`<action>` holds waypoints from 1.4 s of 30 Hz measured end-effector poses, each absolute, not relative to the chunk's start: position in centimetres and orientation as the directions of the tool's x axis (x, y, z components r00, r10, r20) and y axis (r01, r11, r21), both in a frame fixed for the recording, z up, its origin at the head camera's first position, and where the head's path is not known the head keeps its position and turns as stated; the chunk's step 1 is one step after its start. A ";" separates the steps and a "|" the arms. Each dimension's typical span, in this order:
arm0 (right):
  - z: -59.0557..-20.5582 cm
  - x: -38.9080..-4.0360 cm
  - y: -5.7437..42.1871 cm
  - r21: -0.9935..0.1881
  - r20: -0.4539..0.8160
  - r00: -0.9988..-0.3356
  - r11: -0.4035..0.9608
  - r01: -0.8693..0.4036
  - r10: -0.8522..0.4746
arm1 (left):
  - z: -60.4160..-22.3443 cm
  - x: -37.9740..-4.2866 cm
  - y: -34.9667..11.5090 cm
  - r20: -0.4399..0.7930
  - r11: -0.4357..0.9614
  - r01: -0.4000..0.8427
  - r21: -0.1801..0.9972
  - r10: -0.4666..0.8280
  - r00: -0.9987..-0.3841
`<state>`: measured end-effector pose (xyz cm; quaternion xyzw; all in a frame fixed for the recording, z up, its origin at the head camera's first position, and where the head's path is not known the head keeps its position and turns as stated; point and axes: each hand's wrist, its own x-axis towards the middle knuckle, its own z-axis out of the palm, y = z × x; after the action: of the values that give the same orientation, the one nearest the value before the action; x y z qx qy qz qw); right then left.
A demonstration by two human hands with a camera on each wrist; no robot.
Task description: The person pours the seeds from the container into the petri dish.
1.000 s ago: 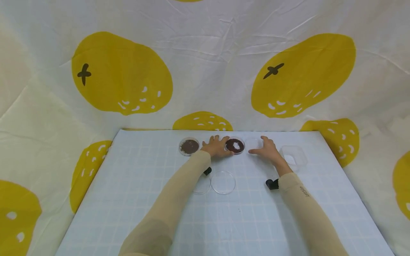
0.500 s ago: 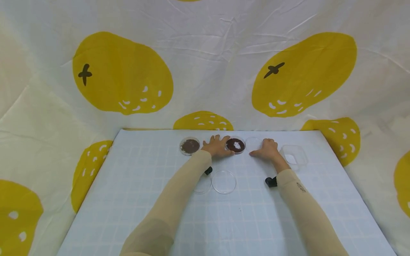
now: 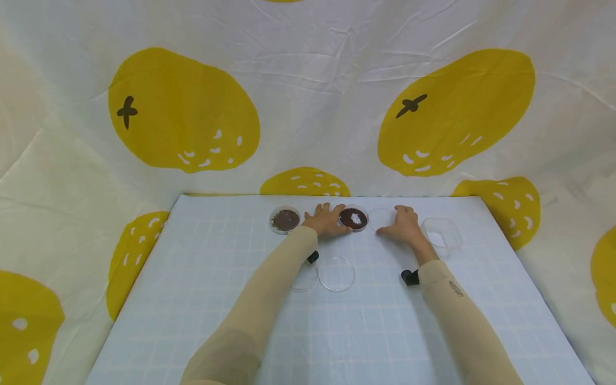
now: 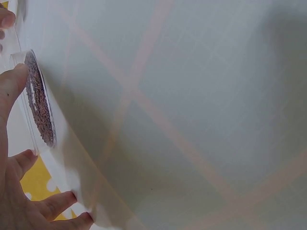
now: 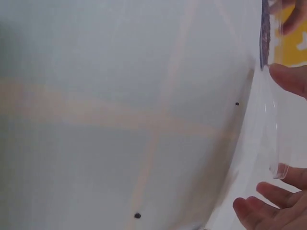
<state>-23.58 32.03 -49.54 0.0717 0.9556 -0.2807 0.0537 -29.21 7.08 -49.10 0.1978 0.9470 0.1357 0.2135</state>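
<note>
Clear, probably plastic, the filled dish [image 3: 347,220] sits on the bench [image 3: 380,321], the left hand [image 3: 324,220] spanning it, thumb and index finger at its rim. Just right of the filled dish, the right hand [image 3: 405,223] holds the clear dish [image 3: 380,218] by the edge between thumb and finger; whether it is slightly raised I cannot tell. Both should feel light, stiff and slippery, perhaps brittle. Best grip: opposite side walls, gently; the filled dish kept level, since loose granules [image 3: 345,220] could spill.
</note>
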 end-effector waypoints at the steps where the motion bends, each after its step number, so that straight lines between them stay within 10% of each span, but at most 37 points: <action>1: -49.3 -23.5 32.0 -0.531 -0.134 -0.985 0.832 0.161 0.105 | -49.1 -29.2 7.1 -0.351 0.885 0.316 0.342 0.433 -0.830; 42: -48.8 -24.1 29.3 -0.789 0.063 -0.996 0.609 -0.085 -0.058 | -48.4 -28.6 7.0 -0.343 0.890 0.315 0.330 0.424 -0.838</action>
<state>-24.11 29.28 -48.84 -0.0400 0.8968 -0.4403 -0.0156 -28.64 6.99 -48.43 0.1944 0.9497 0.1313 0.2074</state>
